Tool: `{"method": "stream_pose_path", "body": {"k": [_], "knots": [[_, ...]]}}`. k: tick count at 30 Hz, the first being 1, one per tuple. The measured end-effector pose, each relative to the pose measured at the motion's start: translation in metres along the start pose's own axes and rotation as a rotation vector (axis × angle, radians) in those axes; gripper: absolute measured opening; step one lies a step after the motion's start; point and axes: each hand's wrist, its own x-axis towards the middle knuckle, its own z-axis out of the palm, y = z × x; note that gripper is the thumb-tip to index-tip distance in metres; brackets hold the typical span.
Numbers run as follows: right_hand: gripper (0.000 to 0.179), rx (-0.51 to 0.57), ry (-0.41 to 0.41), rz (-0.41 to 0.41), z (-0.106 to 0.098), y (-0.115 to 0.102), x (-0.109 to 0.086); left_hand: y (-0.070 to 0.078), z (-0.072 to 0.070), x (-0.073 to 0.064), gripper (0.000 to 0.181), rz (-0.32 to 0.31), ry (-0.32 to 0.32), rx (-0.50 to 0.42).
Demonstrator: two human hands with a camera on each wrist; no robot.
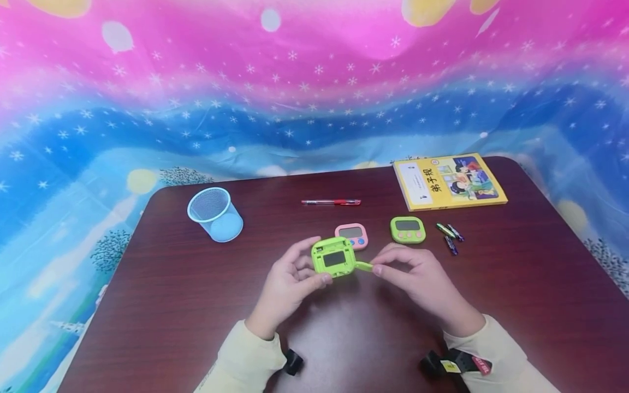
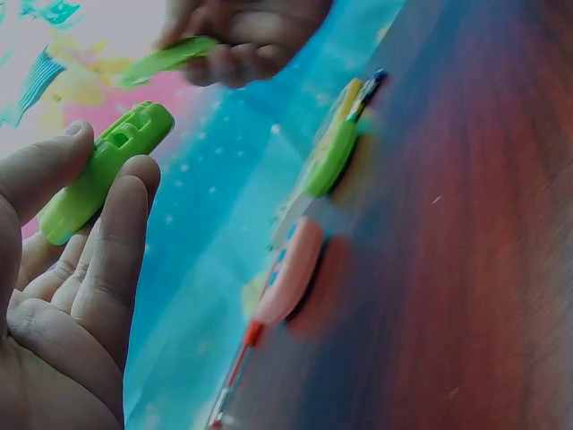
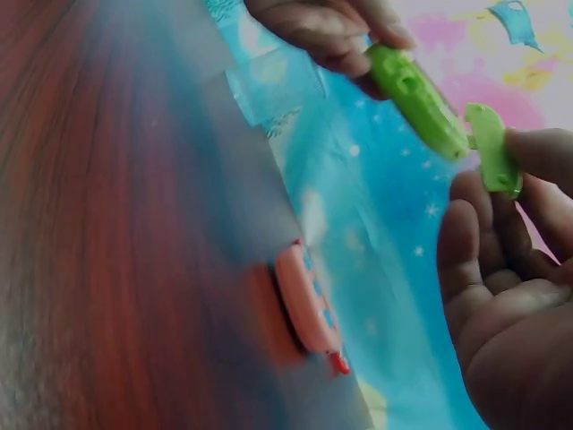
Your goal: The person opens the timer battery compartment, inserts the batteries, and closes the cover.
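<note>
My left hand [image 1: 287, 284] grips a green digital timer [image 1: 334, 258] by its side, above the table. The timer's back faces up in the head view, with an open battery compartment along its upper edge. Between thumb and fingers, my right hand [image 1: 417, 278] pinches a green battery cover [image 1: 363, 266]. In the left wrist view a gap shows between this cover [image 2: 166, 61] and the timer [image 2: 107, 175]. Beyond the hands lie a pink timer [image 1: 361, 229], partly hidden by the held one, and a second green timer [image 1: 408, 230].
Several small batteries [image 1: 450, 238] lie right of the second green timer. A red pen [image 1: 331, 202] and a yellow book [image 1: 449, 183] are farther back. On the left stands a light blue mesh pen cup [image 1: 216, 215]. A patterned cloth [image 1: 304, 87] hangs behind the dark table [image 1: 162, 305].
</note>
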Motion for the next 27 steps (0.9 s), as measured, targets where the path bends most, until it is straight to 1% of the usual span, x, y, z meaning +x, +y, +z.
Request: {"method": "stream_pose_path", "body": {"k": [6,8,11,14,18,21,24,27], "knots": [[0.007,-0.157,-0.081,0.142,0.003,0.012,0.003,0.005,-0.011,0.002,0.073,0.001,0.039,-0.019],[0.006,-0.211,-0.124,0.173,0.004,0.018,0.004,0.005,-0.012,0.002,0.073,-0.001,0.044,-0.022],[0.006,-0.267,-0.181,0.196,0.008,0.028,0.004,0.005,-0.014,0.003,0.073,0.001,0.046,-0.027],[0.006,-0.307,-0.207,0.179,0.013,0.038,0.003,0.005,-0.015,0.003,0.073,0.003,0.049,-0.031],[0.007,-0.344,-0.202,0.143,0.017,0.048,0.001,0.003,-0.016,0.002,0.071,-0.014,0.051,-0.028],[0.010,-0.371,-0.183,0.105,0.019,0.053,0.001,0.003,-0.016,0.001,0.071,-0.026,0.052,-0.023],[0.011,-0.405,-0.172,0.051,0.018,0.056,0.002,0.005,-0.016,0.000,0.071,-0.019,0.050,-0.026],[0.013,-0.442,-0.178,0.016,0.017,0.056,0.002,0.006,-0.016,0.001,0.069,-0.011,0.044,-0.030]]}}
